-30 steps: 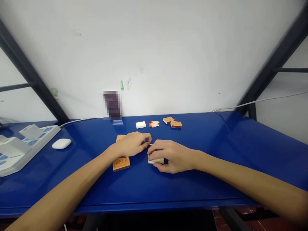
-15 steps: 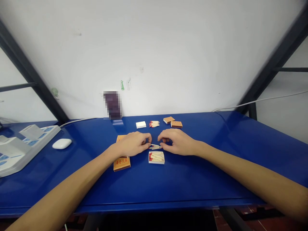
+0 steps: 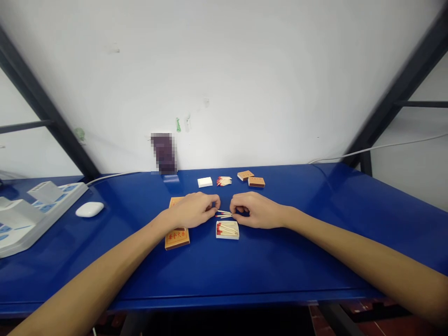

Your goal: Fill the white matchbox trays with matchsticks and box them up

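Observation:
A few loose matches [image 3: 224, 214] lie on the blue table between my hands, heads to the left. My left hand [image 3: 196, 209] has thumb and forefinger closed at the head end of the upper match. From the right, my right hand [image 3: 258, 210] pinches at the plain ends of the matches. Just below them sits an open white matchbox tray [image 3: 227, 236] with several red-headed matches inside. Orange matchbox covers [image 3: 177, 238] lie under and beside my left wrist, partly hidden by it.
Along the back are a white tray [image 3: 205, 182], a pile of matches [image 3: 224, 181] and two small matchboxes [image 3: 256, 182]. At left lie a white earphone case [image 3: 90, 209] and a power strip [image 3: 35, 233]. A blurred dark object [image 3: 164, 154] stands against the wall.
My right thumb and forefinger have closed together at the match ends, and that hand has lowered slightly. The loose matches sit a little further left. My left hand is almost still.

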